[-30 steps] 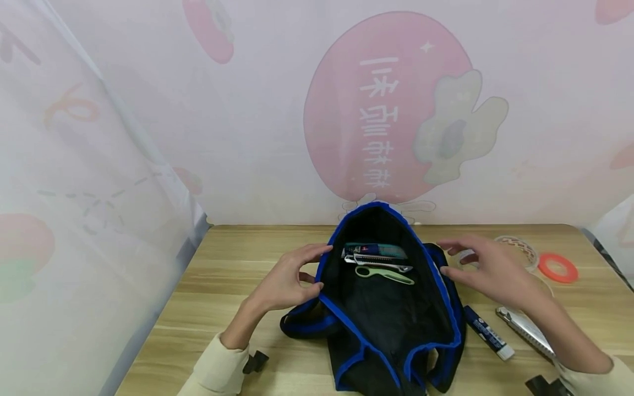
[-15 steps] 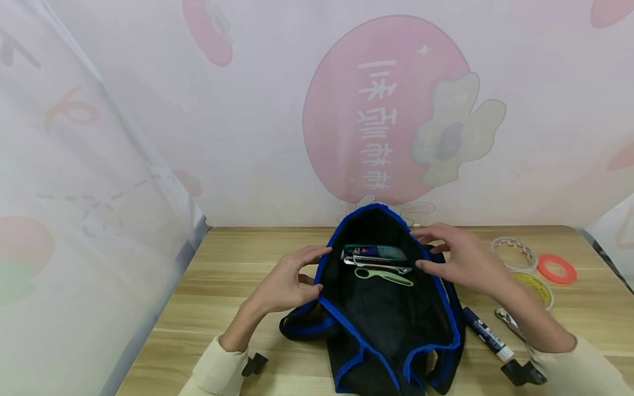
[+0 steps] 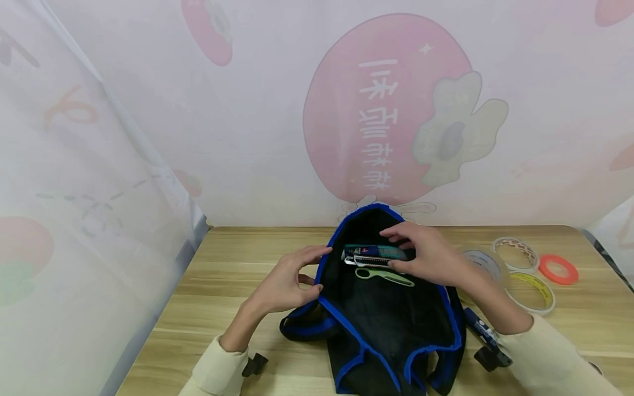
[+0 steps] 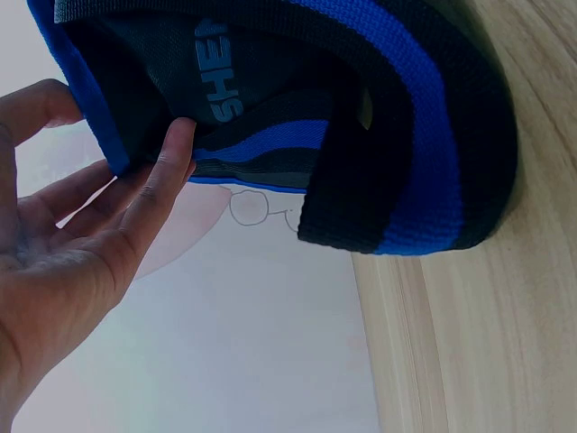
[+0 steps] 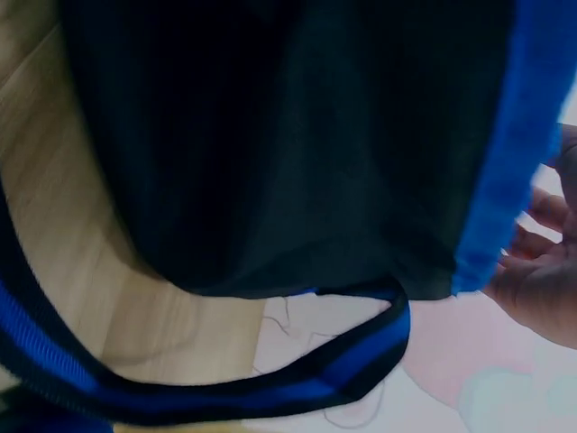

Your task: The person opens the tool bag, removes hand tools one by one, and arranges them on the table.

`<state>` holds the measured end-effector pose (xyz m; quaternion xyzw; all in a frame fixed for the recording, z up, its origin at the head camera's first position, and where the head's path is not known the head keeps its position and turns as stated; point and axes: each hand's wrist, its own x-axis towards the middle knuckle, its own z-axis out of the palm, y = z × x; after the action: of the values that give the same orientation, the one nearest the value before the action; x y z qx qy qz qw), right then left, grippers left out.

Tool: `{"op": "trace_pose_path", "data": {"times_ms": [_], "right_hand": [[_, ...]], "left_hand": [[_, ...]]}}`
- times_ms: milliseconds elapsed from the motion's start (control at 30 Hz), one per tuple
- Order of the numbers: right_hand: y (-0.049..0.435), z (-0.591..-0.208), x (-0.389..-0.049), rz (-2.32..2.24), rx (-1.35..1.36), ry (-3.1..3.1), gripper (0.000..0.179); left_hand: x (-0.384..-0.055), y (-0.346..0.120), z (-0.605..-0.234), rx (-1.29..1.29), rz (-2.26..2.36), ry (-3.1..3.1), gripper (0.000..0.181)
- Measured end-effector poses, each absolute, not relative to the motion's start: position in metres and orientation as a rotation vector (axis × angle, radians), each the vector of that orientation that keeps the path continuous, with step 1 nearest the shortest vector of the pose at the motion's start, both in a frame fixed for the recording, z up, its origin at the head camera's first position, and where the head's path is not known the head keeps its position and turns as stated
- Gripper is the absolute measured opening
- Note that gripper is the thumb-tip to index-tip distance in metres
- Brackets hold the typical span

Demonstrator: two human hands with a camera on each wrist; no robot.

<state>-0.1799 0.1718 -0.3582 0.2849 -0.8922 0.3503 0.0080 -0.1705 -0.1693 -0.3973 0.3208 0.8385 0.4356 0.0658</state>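
Observation:
A black bag (image 3: 386, 319) with blue edging lies with its mouth facing me. My left hand (image 3: 284, 280) pinches its left rim between thumb and fingers; the left wrist view shows the thumb on the dark fabric (image 4: 144, 72). Inside the bag are a dark blue and teal item (image 3: 366, 252), a utility knife (image 3: 366, 261) and a pale green tool (image 3: 381, 275) with a finger loop. My right hand (image 3: 431, 256) reaches over the right rim into the mouth, fingers spread and thumb near the knife's right end. No object shows in its grasp.
Right of the bag lie tape rolls: one patterned (image 3: 532, 258), one red (image 3: 569, 275), one with a yellow core (image 3: 547, 305), one tan (image 3: 502, 272). A dark blue tube (image 3: 475, 324) lies partly under my right wrist. A wide strap (image 4: 424, 153) loops off the bag's left side.
My right hand has moved left from beside the bag, over its right rim and into the mouth. The left hand and the things inside have stayed in place.

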Motion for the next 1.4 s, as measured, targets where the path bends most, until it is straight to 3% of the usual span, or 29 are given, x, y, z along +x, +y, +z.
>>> {"op": "trace_pose_path", "data": {"times_ms": [567,1400], "right_hand": [[0.15,-0.404,-0.217,0.937,0.995,-2.906,0.049],[0.129,-0.433,-0.219,0.784,0.904,-2.986,0.047]], "left_hand": [[-0.17,-0.17,-0.397,0.987,1.322,2.52,0.072],[-0.169,-0.169,-0.395,0.968,1.302,2.535,0.073]]}}
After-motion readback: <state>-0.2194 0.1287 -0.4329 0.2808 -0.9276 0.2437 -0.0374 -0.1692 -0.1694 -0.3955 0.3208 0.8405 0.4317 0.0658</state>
